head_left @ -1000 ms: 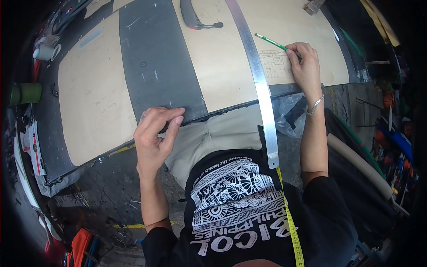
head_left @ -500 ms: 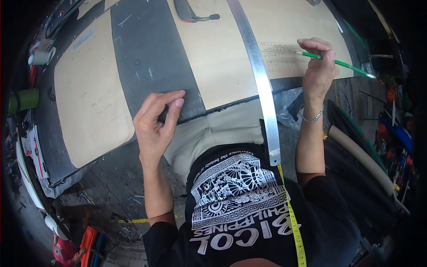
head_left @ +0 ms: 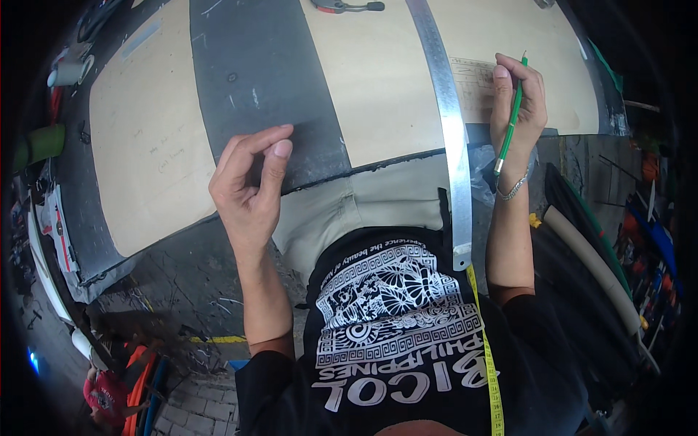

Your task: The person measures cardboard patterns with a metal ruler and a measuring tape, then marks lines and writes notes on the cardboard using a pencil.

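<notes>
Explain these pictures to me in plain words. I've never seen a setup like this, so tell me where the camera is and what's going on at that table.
There is no machine here, just someone working bare-handed. The single view comes from a camera worn on the head, looking down; its wide lens bends straight edges. The wearer's black T-shirt shows below. On the dark table lie tan paper-like sheets and a long steel ruler, its near end jutting past the edge. The right hand holds a green pencil; the left hand looks empty.
</notes>
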`<action>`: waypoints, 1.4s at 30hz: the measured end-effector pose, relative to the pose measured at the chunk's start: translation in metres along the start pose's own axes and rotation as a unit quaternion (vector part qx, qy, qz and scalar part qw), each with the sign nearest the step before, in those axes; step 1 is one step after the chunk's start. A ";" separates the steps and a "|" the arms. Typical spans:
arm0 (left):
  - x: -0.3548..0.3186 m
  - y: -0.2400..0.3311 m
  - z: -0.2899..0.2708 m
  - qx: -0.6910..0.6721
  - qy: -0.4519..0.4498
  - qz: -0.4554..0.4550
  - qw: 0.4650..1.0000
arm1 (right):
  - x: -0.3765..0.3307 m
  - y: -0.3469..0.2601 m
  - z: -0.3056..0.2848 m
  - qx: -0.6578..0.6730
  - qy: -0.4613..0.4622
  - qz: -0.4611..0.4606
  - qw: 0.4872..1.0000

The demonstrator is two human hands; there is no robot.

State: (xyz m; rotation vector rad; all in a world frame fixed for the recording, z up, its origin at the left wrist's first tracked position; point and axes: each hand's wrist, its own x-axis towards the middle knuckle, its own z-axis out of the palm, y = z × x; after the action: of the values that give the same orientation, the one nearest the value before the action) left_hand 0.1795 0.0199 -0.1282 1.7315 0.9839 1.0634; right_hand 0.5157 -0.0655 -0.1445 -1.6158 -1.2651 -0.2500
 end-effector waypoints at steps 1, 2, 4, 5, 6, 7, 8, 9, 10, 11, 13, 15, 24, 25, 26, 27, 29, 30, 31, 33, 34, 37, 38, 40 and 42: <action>0.000 0.001 0.000 0.001 0.000 -0.001 1.000 | 0.000 0.000 -0.001 -0.001 -0.003 -0.007 1.000; 0.000 0.002 0.000 0.007 -0.003 -0.005 1.000 | 0.000 0.000 -0.001 -0.002 -0.005 -0.013 1.000; -0.001 0.004 0.000 0.013 -0.006 -0.009 1.000 | 0.000 0.002 -0.002 -0.006 -0.008 -0.018 1.000; -0.001 0.005 0.000 0.007 -0.006 -0.016 1.000 | 0.000 0.003 -0.001 -0.010 -0.009 -0.023 1.000; -0.002 0.005 0.000 0.001 -0.006 -0.023 1.000 | 0.000 0.003 0.000 -0.009 -0.010 -0.023 1.000; -0.003 0.004 -0.001 0.002 -0.005 -0.025 1.000 | -0.001 0.002 0.000 -0.006 -0.008 -0.022 1.000; -0.003 0.001 -0.002 -0.014 -0.001 -0.021 1.000 | -0.001 0.002 0.001 -0.004 -0.006 -0.022 1.000; -0.003 -0.001 -0.002 -0.031 0.003 -0.017 0.999 | -0.001 0.002 0.001 -0.003 -0.007 -0.021 1.000; -0.003 -0.002 -0.001 -0.031 0.004 -0.019 0.999 | -0.001 0.002 0.002 -0.003 -0.008 -0.022 1.000; -0.002 -0.004 0.000 -0.054 0.013 0.014 0.998 | -0.001 0.001 0.002 -0.003 -0.008 -0.023 1.000; -0.003 -0.005 0.002 -0.078 0.023 0.045 0.996 | -0.002 -0.001 0.001 -0.009 -0.019 -0.013 1.000; -0.003 -0.004 0.003 -0.082 0.066 0.025 0.994 | -0.001 -0.001 0.002 -0.016 -0.029 -0.002 0.999; -0.007 0.000 -0.011 -0.042 0.006 0.006 0.999 | -0.002 -0.001 0.004 0.000 -0.018 -0.009 1.000; -0.007 -0.003 -0.012 -0.042 0.007 0.005 0.999 | -0.002 -0.001 0.004 0.001 -0.020 -0.008 1.000; -0.006 -0.008 -0.011 -0.076 0.020 0.025 0.997 | -0.002 -0.002 0.003 -0.004 -0.024 0.005 1.000; -0.005 -0.011 -0.011 -0.111 0.031 0.045 0.992 | -0.002 -0.003 0.003 -0.009 -0.029 0.019 0.999; -0.004 -0.011 -0.009 -0.136 0.033 0.046 0.989 | -0.003 -0.003 0.001 -0.004 -0.033 0.032 0.999; -0.004 -0.010 -0.008 -0.159 0.036 0.047 0.986 | -0.004 -0.003 0.000 0.004 -0.038 0.043 0.998; -0.004 -0.010 -0.008 -0.164 0.028 0.046 0.985 | -0.004 -0.001 -0.001 0.007 -0.039 0.043 0.998; -0.005 -0.010 -0.013 -0.111 0.038 0.063 0.991 | -0.005 -0.003 0.001 0.003 -0.037 0.063 0.997; -0.005 -0.008 -0.014 -0.127 0.045 0.066 0.989 | -0.003 0.002 0.006 0.014 -0.033 0.012 0.999; -0.006 0.001 -0.011 -0.059 -0.009 0.099 0.993 | -0.003 -0.001 0.001 0.019 -0.043 0.025 0.999; -0.004 0.003 -0.011 -0.032 -0.052 0.106 0.993 | -0.005 0.000 0.000 0.028 -0.043 0.051 0.997; -0.001 0.012 0.000 0.035 -0.117 0.133 0.984 | -0.005 0.001 0.000 0.024 -0.044 0.041 0.998; 0.004 0.018 0.009 0.070 -0.143 0.153 0.975 | -0.003 -0.002 0.002 0.003 -0.042 0.028 0.999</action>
State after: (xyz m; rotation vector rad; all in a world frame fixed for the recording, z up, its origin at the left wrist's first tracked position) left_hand 0.1924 0.0149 -0.1127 2.1332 0.6362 0.9138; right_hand 0.5116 -0.0660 -0.1462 -1.6672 -1.2806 -0.1454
